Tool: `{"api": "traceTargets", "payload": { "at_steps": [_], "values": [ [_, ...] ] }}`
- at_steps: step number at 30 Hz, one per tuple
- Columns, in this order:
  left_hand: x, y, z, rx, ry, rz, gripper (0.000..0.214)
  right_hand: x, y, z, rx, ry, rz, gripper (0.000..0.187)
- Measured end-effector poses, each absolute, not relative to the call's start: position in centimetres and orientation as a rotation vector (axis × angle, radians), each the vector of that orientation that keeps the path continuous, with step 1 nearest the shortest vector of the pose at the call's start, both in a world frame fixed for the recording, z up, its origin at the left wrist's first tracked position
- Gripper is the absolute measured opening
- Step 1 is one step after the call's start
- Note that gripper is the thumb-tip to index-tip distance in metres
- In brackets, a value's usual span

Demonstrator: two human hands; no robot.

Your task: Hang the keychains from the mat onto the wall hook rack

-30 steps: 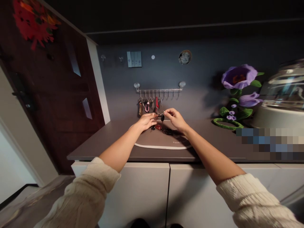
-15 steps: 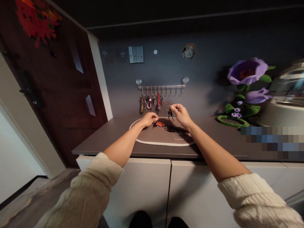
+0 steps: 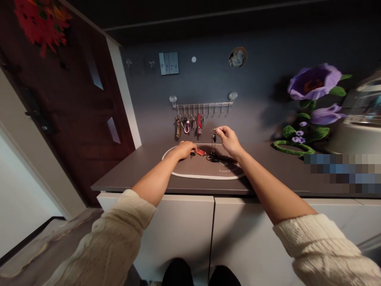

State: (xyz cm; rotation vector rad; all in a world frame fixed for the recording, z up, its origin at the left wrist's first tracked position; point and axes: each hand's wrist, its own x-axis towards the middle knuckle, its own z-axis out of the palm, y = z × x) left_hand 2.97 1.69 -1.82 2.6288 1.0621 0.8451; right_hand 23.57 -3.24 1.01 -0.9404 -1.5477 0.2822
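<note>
My right hand (image 3: 228, 139) pinches the ring of a black key fob (image 3: 213, 137), which dangles above an oval grey mat (image 3: 205, 169) on the counter. My left hand (image 3: 184, 149) rests on the mat with its fingers curled on a key with a red tag (image 3: 200, 152). A dark bunch of keys (image 3: 218, 158) lies on the mat under my right hand. On the wall behind hangs a metal hook rail (image 3: 202, 105) with several key bunches (image 3: 187, 125) on its left hooks.
The dark counter (image 3: 133, 171) tops white cabinet doors (image 3: 178, 234). A purple artificial flower (image 3: 312, 99) and a glass-lidded pot (image 3: 360, 119) stand at the right. A dark wooden door (image 3: 59, 99) is at the left. Wall switches (image 3: 168, 63) sit above the rail.
My hands have parted. The right one has lifted the black fob by its ring; the left has dropped onto the mat by the red-tagged key. The view has shifted slightly.
</note>
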Motion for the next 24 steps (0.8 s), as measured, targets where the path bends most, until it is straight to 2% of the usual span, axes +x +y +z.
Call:
{"api": "traceTargets", "payload": {
  "at_steps": [8, 17, 24],
  "values": [
    [2.5, 0.5, -0.6, 2.66, 1.205, 0.74, 0.013, 23.9, -2.6, 0.6, -0.962, -1.532, 0.32, 0.03],
    [2.4, 0.1, 0.4, 2.577, 1.322, 0.96, 0.008, 23.9, -3.1, 0.7, -0.97, -1.524, 0.365, 0.029],
    [2.7, -0.2, 0.8, 2.23, 1.137, 1.121, 0.01, 24.0, -3.2, 0.7, -0.969, -1.501, 0.388, 0.03]
  ]
}}
